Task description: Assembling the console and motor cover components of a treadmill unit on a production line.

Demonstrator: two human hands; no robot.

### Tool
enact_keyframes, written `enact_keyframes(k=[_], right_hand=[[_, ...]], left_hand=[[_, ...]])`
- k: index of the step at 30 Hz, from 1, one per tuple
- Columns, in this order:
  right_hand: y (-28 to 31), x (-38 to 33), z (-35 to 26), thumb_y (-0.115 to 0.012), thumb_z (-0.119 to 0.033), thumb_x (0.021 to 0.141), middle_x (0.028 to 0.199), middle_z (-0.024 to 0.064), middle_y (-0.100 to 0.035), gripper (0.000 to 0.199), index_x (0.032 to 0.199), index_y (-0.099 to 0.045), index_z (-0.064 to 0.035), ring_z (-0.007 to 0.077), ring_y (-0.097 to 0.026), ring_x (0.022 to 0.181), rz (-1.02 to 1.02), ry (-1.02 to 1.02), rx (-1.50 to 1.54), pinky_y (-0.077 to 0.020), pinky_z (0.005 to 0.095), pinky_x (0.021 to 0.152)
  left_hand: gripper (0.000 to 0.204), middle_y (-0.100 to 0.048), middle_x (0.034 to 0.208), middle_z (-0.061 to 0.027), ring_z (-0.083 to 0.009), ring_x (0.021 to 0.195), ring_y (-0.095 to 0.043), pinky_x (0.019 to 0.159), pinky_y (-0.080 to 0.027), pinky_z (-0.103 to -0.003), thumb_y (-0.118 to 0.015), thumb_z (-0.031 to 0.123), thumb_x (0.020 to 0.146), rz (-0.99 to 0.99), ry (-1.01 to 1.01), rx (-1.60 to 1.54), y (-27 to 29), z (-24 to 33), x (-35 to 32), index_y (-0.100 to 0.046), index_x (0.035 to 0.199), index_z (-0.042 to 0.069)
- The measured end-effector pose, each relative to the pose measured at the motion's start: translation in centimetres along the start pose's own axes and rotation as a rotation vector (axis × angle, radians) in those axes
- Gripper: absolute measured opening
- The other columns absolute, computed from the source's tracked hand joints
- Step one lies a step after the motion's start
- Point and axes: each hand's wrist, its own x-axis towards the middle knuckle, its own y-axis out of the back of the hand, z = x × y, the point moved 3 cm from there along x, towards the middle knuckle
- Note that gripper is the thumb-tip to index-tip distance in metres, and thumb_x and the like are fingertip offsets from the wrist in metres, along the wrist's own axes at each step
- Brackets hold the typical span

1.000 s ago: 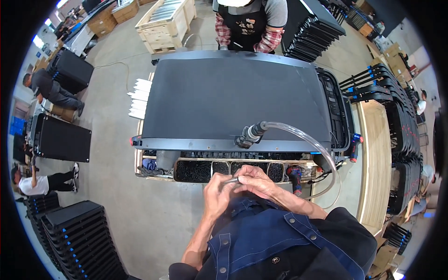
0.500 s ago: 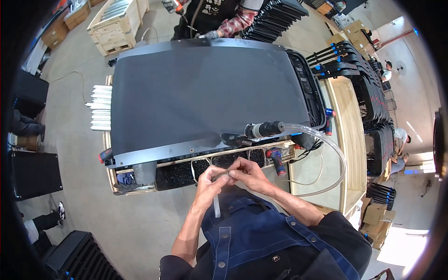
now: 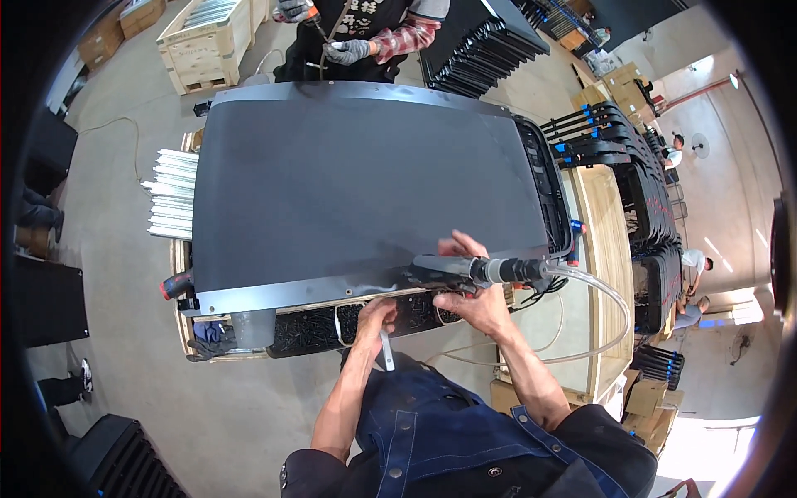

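Just below the frame's centre, one bare left hand (image 3: 378,318) curls narrowly around one pale, flat metal strip (image 3: 388,353), whose free end hangs below the fingers. To its right, one bare right hand (image 3: 481,311) is spread wide, thumb and fingers on either side of one dark grey and silver power tool with a clear hose (image 3: 491,270); whether they touch it, I cannot tell. That tool overlaps the near edge of one large, dark grey rectangular panel with a shiny border (image 3: 357,174).

Along this edge sit at least two bins of small black parts (image 3: 305,332) and, at lower left, one grey cup (image 3: 253,329). Silver metal bars (image 3: 174,195), too tightly bunched to count, jut past the left edge. Grey concrete floor (image 3: 149,332) spreads leftward, giving way to dark stacks. At the top, beyond the far edge, one co-worker's two grey gloves (image 3: 347,52) handle one orange-and-dark driver (image 3: 313,17). One pale wooden crate (image 3: 203,62) stands upper left.
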Motion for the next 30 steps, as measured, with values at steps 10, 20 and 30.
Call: enact_keyframes(k=[10,20,30], right_hand=[[-3.4,4.0,0.3,-0.080,0.004,0.070,0.117,0.0126,-0.069,0.059,0.123,-0.056,-0.0048,0.0190,-0.066,0.104,-0.253,0.116,0.018,-0.0532,0.0342,0.090],[-3.1,3.9,0.9,-0.079,0.005,0.073,0.117,0.0156,-0.065,0.046,0.113,-0.057,-0.0034,0.0240,-0.065,0.106,-0.168,0.063,0.300,-0.0529,0.0390,0.094],[-2.7,4.3,2.0,-0.079,0.002,0.075,0.102,0.0118,-0.062,0.041,0.105,-0.054,-0.0075,0.0278,-0.062,0.105,-0.271,0.105,0.248,-0.0482,0.0493,0.101]], left_hand=[[0.022,-0.056,0.080,0.0007,-0.0082,0.063,-0.049,0.050,-0.035,-0.024,-0.066,0.029,0.095,-0.557,0.122,-0.625,-2.2,0.9,6.2,-0.061,0.102,0.009],[0.013,-0.062,0.086,0.0017,-0.0077,0.064,-0.055,0.050,-0.041,-0.024,-0.070,0.021,0.093,-0.508,-0.168,-0.317,-0.7,1.8,7.8,-0.064,0.102,0.013],[0.016,-0.059,0.085,0.0051,-0.0057,0.067,-0.053,0.052,-0.041,-0.022,-0.074,0.019,0.091,-0.284,-0.302,-0.360,-1.7,0.7,7.1,-0.063,0.102,0.015]])
